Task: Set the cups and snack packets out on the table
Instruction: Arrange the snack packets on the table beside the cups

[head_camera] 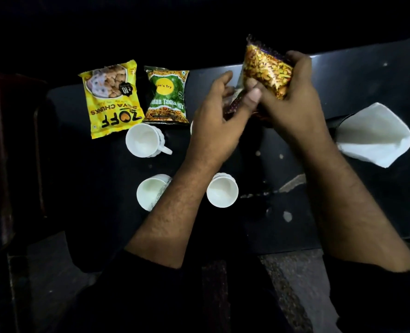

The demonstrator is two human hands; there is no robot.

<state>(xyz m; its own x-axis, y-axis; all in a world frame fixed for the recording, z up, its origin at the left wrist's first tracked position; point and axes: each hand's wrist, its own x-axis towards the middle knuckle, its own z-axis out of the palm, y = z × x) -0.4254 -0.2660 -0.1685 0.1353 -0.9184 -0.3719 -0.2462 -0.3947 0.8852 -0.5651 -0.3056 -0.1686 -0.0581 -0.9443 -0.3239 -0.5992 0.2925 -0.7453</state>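
Note:
A yellow snack packet (111, 97) and a green snack packet (167, 94) lie side by side at the far left of the dark table (355, 75). Three white cups stand in front of them: a handled cup (142, 140), a second cup (150, 191) partly behind my left forearm, and a third cup (222, 190). A sliver of another white cup (191, 127) shows behind my left hand. My right hand (292, 99) grips a purple and orange snack packet (266, 67) above the table. My left hand (219, 116) pinches that packet's lower edge with its thumb.
A white paper napkin (376, 134) lies at the right of the table over a dark object. The table's far edge runs behind the packets, with darkness beyond. A dark chair (14, 140) stands at the left. The table surface has pale chips and scratches.

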